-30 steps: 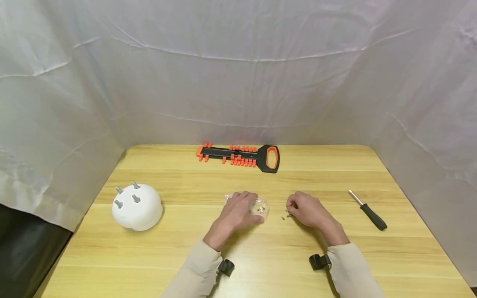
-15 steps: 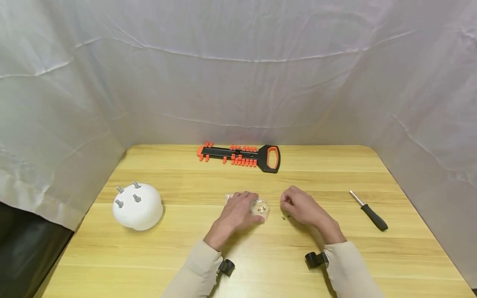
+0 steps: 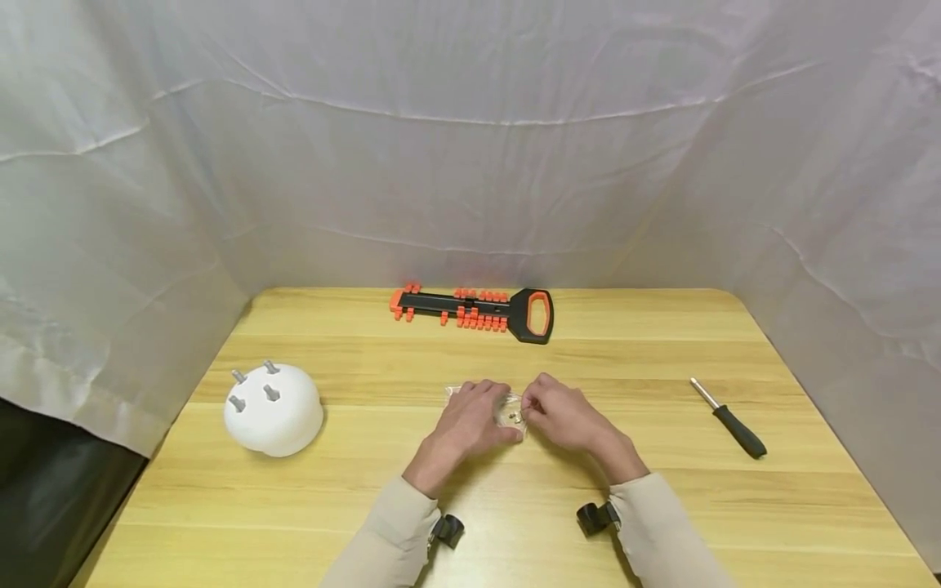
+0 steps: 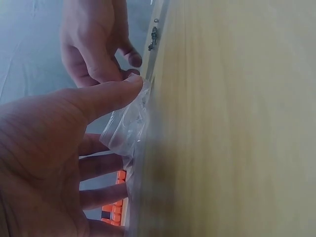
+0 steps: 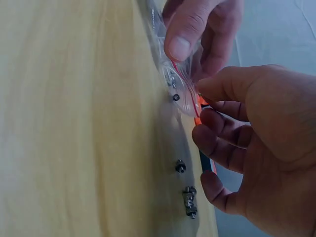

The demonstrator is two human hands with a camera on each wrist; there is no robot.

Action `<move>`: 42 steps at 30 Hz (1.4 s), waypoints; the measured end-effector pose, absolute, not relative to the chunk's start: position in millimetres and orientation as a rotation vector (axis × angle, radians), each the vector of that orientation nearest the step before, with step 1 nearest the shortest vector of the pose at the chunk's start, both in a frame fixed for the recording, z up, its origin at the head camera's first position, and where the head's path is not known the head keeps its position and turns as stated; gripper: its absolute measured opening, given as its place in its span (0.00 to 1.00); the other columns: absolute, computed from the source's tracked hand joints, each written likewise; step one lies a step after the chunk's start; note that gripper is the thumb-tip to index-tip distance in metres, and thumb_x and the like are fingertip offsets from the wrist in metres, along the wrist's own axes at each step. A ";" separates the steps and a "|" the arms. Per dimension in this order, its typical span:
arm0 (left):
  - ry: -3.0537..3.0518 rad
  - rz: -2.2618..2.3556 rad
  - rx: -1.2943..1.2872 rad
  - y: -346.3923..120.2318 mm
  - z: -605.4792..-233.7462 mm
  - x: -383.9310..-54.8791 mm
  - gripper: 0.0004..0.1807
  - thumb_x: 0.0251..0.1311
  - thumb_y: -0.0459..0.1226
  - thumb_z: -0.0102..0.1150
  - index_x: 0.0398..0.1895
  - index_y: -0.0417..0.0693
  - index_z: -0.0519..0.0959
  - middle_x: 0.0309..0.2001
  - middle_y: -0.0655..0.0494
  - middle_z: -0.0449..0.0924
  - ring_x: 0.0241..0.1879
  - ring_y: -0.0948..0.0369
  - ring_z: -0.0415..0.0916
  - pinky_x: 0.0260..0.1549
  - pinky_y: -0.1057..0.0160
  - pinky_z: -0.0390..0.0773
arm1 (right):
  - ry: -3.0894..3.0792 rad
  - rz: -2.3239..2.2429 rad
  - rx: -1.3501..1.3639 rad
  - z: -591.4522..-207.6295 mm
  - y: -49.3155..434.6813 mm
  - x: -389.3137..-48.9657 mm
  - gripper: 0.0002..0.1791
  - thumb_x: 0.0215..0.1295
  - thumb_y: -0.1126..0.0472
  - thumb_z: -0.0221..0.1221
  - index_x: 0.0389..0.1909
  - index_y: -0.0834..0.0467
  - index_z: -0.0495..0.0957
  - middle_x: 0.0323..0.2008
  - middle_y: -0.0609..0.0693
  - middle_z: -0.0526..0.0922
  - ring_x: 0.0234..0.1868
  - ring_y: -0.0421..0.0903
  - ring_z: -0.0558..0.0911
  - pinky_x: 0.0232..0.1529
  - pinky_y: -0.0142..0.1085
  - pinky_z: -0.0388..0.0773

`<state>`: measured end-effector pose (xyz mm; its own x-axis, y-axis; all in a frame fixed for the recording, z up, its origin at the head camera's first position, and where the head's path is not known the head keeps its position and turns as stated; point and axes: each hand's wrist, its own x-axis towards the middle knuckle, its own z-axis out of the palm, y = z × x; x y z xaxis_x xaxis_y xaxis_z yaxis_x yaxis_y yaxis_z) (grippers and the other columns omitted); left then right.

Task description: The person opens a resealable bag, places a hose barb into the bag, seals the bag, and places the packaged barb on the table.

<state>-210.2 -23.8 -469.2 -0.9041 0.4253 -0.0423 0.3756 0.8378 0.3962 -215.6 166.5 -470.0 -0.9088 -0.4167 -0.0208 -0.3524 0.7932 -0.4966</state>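
A clear zip bag (image 5: 183, 94) with a red seal line lies on the table with several small metal screws (image 3: 514, 417) inside. My left hand (image 3: 470, 420) grips the bag, its thumb on the near edge of the mouth and its fingers at the far side. At that mouth, the thumb and index finger of my right hand (image 3: 562, 415) pinch what looks like a small screw, mostly hidden by the fingertips. Several loose screws (image 5: 190, 200) lie on the table under my right hand; the head view hides them.
To the left sits a white rounded object (image 3: 274, 420) with grey pegs on top. A black and orange tool holder (image 3: 474, 310) lies at the back. On the right is a screwdriver (image 3: 728, 418) with a black handle. Pale curtains (image 3: 470, 180) surround the table.
My right hand has moved left, from the loose screws to the mouth of the bag. The left hand has stayed in place on the bag.
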 end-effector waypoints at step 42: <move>2.876 0.628 0.630 -24.0 -469.7 -209.2 0.41 0.50 0.55 0.69 0.67 0.53 0.69 0.65 0.53 0.72 0.64 0.50 0.67 0.65 0.50 0.67 | 2.901 -0.854 -0.556 -478.0 218.5 -203.5 0.04 0.63 0.62 0.61 0.36 0.50 0.81 0.33 0.42 0.77 0.36 0.38 0.75 0.41 0.35 0.77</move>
<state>-209.2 -24.0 -469.7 -0.9043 0.4252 -0.0381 0.3706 0.8262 0.4244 -203.5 218.5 -478.0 -0.9324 -0.3596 0.0371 -0.3223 0.7804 -0.5358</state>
